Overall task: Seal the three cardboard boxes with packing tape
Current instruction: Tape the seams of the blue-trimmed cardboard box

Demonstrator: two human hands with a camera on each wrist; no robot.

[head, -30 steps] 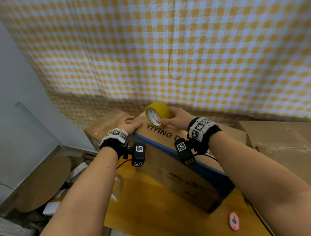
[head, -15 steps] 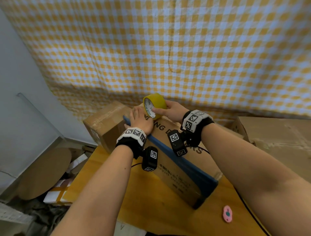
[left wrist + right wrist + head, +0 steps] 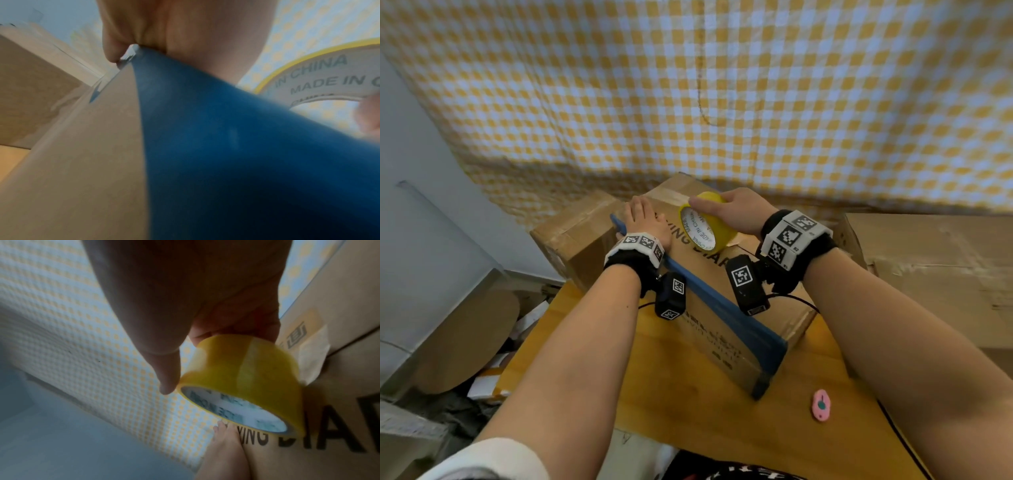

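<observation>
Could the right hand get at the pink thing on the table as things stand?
Probably not right away: the right hand grips the tape roll on the printed box. The pink thing lies uncovered on the wooden table, so the way looks free once the roll is released.

head view looking down, wrist views close, sharing tape roll

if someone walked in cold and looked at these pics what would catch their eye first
Probably the yellow roll of packing tape, gripped in the right hand on top of the printed cardboard box mid-table. Next, the left hand pressing flat on the box's far left end beside the blue strip along its top edge. The yellow checked cloth fills the whole background.
</observation>
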